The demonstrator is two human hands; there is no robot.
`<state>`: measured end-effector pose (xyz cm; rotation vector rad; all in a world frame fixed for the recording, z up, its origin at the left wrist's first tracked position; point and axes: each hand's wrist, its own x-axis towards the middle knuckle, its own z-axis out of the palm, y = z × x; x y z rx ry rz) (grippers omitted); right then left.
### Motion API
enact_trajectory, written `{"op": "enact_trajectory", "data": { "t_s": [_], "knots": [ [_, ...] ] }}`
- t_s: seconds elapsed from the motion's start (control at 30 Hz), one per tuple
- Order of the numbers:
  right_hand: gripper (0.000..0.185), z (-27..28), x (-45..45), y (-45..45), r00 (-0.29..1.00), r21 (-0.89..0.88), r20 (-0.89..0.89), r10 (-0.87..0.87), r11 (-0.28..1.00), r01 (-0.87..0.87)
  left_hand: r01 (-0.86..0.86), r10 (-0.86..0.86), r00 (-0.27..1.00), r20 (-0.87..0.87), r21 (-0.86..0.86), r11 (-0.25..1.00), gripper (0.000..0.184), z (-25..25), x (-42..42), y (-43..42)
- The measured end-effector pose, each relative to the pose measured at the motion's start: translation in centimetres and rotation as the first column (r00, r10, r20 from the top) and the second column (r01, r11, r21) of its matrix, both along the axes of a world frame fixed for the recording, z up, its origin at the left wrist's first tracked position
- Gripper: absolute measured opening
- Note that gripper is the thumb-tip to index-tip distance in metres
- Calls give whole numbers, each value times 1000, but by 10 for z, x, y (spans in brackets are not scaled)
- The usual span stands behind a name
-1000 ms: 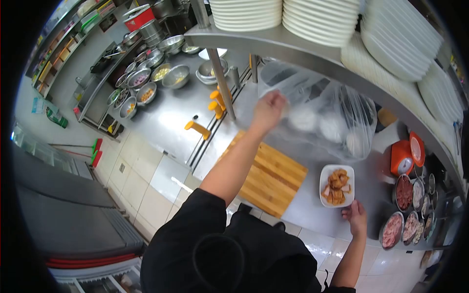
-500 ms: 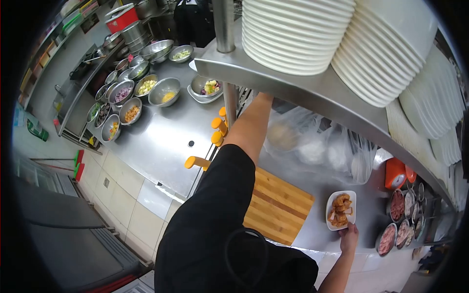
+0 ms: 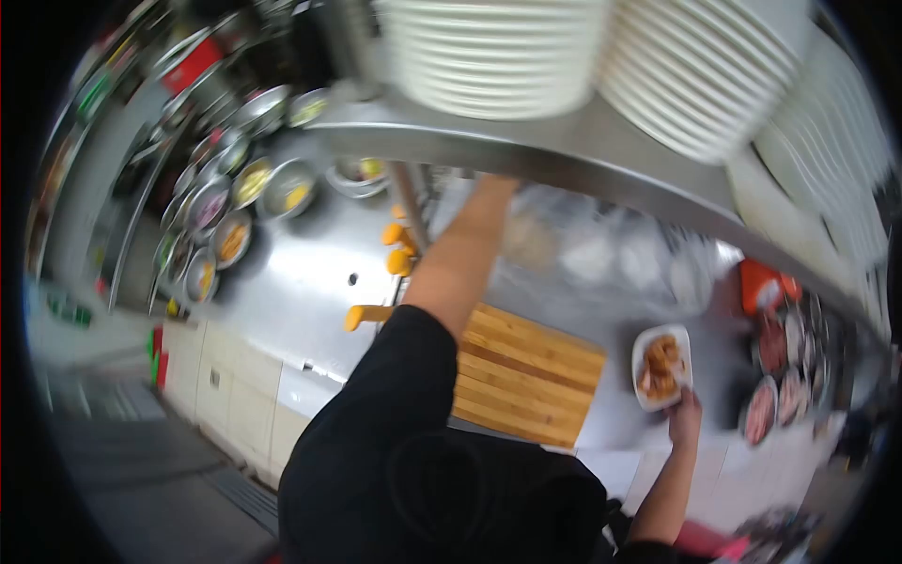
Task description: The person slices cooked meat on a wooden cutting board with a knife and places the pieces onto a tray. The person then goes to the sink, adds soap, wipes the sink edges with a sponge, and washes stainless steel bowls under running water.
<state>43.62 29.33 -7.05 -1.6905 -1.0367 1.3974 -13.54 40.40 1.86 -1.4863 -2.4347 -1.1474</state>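
My right hand (image 3: 687,415) is closed on the near end of a white dish (image 3: 643,395), with the dish over the steel counter. Brown, glazed-looking pieces of food (image 3: 661,365) lie in it; their exact kind is unclear. My left forearm (image 3: 470,246) reaches under the steel shelf, whose edge hides the left hand and whatever it may touch. Beside that forearm is a clear plastic bag (image 3: 587,252) with pale, rounded contents. Between my two arms lies a striped wooden cutting board (image 3: 531,376).
Stacked white dishes (image 3: 498,56) crowd the steel shelf (image 3: 564,155) overhead. Orange handles (image 3: 371,316) stick out left of my forearm. Metal bowls of chopped food (image 3: 287,188) cover the far-left counter. At right are an orange scale (image 3: 763,284) and bowls of raw meat (image 3: 759,410).
The whole view has shifted and blurred as my head moved. My right hand keeps its grip on the white dish, and my left arm still reaches under the shelf.
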Motion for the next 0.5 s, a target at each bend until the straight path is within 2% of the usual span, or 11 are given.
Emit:
{"op": "enact_trajectory", "data": {
  "t_s": [0.03, 0.1, 0.2, 0.27, 0.33, 0.37, 0.4, 0.43, 0.47, 0.5],
  "knots": [
    [29, -7, 16, 7, 997, -66, 30, 74, 995, -72, 18, -18, 1000, -1, -1, 1000, 41, 0, 4, 2],
    [28, -5, 10, 5, 997, -49, 78, 1, 999, 3, 32, -32, 999, 1, -13, 999, 41, 0, 8, 1],
    [28, 1, 0, 5, 991, -37, 134, -7, 999, 12, 44, -44, 999, -3, -38, 998, 41, 3, 7, 0],
    [29, -1, -3, 5, 990, -20, 144, -5, 1000, 8, 45, -46, 999, -14, -55, 997, 41, 3, 4, -3],
    [31, -3, -3, 7, 989, -21, 133, 71, 997, -69, 61, -67, 996, -63, -90, 994, 41, 0, 2, -8],
    [32, 1, 2, 3, 988, -25, 132, 80, 997, -77, 76, -98, 982, -160, -136, 988, 41, -3, 2, -13],
    [32, 8, -1, 0, 988, -31, 140, 57, 998, -53, 64, -155, 911, -381, -240, 969, 41, -5, 0, -16],
    [33, 13, -8, -2, 989, -35, 144, 33, 999, -29, 20, -212, 789, -577, -321, 947, 41, -5, 2, -28],
    [33, 12, -6, -3, 993, -46, 113, 36, 998, -31, 2, -245, 709, -661, -346, 938, 41, 0, 11, -43],
    [35, 9, -4, -2, 996, -52, 81, 43, 998, -39, 39, -239, 776, -584, -334, 942, 41, 10, 24, -61]
  ]
}}
